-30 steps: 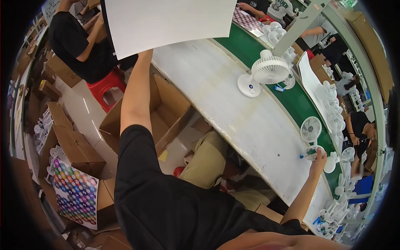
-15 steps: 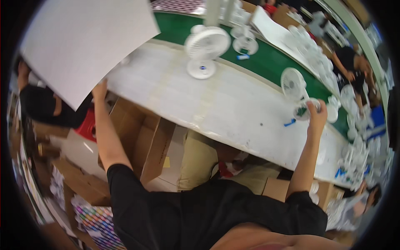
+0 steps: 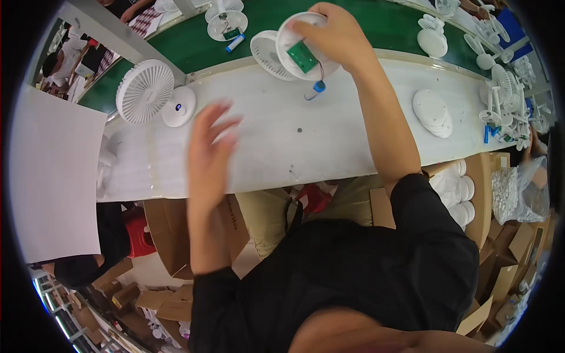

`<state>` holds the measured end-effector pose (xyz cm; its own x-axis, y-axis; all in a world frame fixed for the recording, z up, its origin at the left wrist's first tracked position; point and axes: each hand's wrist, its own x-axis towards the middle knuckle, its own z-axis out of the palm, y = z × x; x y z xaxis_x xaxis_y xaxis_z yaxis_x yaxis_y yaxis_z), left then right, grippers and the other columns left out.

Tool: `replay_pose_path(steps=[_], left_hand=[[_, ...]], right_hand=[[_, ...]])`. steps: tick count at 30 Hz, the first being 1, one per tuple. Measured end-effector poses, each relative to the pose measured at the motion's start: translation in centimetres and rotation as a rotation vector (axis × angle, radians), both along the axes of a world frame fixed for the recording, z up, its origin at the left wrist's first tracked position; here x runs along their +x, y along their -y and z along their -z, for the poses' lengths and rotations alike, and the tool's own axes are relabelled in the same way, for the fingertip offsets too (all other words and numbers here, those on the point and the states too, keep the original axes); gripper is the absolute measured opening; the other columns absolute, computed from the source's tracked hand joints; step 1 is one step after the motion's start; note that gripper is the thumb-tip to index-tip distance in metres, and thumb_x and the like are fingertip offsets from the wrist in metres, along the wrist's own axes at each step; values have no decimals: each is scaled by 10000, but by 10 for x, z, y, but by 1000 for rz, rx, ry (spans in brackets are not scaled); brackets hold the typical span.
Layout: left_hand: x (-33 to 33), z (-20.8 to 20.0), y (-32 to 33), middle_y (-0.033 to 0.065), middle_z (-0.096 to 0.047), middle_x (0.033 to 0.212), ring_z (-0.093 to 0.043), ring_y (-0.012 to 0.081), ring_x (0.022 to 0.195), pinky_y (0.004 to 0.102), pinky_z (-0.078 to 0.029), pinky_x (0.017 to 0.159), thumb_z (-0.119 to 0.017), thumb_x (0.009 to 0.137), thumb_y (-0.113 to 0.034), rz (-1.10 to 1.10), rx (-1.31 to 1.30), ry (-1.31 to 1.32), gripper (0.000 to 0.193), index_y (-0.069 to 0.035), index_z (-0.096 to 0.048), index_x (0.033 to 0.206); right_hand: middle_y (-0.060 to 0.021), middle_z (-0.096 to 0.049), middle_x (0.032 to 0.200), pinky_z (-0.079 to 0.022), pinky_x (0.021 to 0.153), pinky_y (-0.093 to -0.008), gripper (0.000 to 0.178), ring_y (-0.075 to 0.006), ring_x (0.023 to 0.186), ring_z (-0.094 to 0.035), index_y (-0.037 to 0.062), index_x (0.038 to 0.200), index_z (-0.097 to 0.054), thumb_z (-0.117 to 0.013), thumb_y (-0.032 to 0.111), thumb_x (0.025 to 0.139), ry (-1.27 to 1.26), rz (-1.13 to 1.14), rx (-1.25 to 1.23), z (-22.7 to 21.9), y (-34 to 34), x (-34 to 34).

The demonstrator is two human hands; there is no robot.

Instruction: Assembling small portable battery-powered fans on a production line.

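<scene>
My right hand (image 3: 340, 36) grips the rim of an upturned white fan base, part of a small desk fan (image 3: 286, 42), above the far side of the white work surface. The open underside shows a green circuit board (image 3: 302, 57). From it a blue cylindrical battery (image 3: 319, 86) hangs on a wire. The fan's round grille head lies to the left of the base. My left hand (image 3: 213, 141), smeared by motion, is raised over the surface with its fingers apart and nothing in it. Another white fan (image 3: 144, 92) stands upright at the left, beyond that hand.
Behind runs a green conveyor belt (image 3: 188, 44) with another opened fan (image 3: 225, 22). White round covers (image 3: 431, 112) lie stacked at right, near a cluster of fans (image 3: 505, 103). A large white panel (image 3: 56, 170) covers the left. Below the table edge stands a cardboard box (image 3: 162, 226).
My view has turned to the right. My left hand has come from beside the white panel to over the work surface. My right hand still holds the fan base, now raised and tilted.
</scene>
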<state>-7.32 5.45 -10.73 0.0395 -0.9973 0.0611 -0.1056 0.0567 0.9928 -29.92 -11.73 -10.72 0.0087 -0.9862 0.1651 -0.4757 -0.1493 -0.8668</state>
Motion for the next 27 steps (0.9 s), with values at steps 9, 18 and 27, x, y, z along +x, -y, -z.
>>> replay_pose_path(steps=[9,18,27], left_hand=[[-79,-32,112,163,-446,1414,-499,314,1209,390,-426,1003,-739,783,-124,54,-341,565,580,-5,-500,1299],[-73,-38,148,174,-575,1194,-544,289,1077,336,-447,882,-745,722,-88,-13,-508,764,229,-26,-618,902],[-57,-38,159,123,-623,1056,-554,136,856,215,-433,724,-581,867,30,6,-193,-53,137,-36,-541,981]], right_hand=[[-105,-620,957,-484,686,-278,349,-148,790,-577,29,1055,-597,-732,236,807,803,-245,99,-24,16,13],[-96,-582,1094,-419,833,-266,242,-158,977,-521,36,1113,-625,-594,119,887,1075,-98,261,-66,20,22],[-118,-610,1047,-448,788,-288,156,-203,913,-571,19,968,-705,-640,44,829,100,-428,-310,-36,35,7]])
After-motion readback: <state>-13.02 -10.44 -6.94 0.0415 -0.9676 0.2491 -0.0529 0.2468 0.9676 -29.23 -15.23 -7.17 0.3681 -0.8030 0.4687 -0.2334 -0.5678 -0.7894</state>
